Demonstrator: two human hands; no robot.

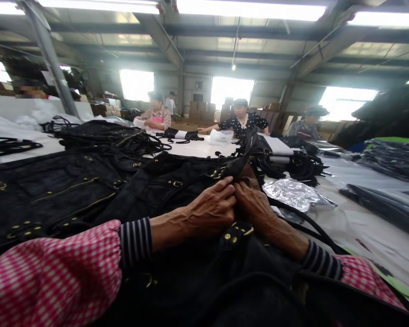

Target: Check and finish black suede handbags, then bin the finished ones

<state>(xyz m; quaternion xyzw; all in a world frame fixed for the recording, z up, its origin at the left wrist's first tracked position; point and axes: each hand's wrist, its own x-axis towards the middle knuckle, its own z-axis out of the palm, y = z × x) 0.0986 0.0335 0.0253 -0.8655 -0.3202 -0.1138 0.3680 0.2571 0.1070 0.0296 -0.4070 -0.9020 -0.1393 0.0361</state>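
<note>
A long white table [204, 149] carries black bags with brass hardware [68, 190], loose black straps [98, 131], crinkled clear plastic wrap [291, 193] and stacked dark packets [391, 159].

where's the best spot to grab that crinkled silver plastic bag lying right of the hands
Probably the raised, crumpled near edge of the crinkled silver plastic bag, coming from the right hand side. Its folds stand up off the white table there, giving something to pinch; its far end lies flatter.
</note>
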